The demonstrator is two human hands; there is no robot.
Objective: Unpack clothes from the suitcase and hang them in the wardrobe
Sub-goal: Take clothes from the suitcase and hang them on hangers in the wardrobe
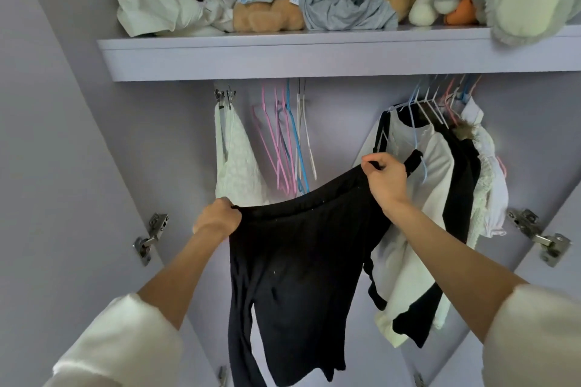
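Black fabric garment (292,276) hangs spread between both hands in front of the open wardrobe (63,104). Left hand (217,218) grips one end of its top edge in a closed fist. Right hand (385,181) pinches the other end, held higher, beside the white and black clothes (440,198) on the rail. Empty pink and blue hangers (286,141) hang behind the garment. Soft toys and crumpled clothes lie on the shelf (314,53).
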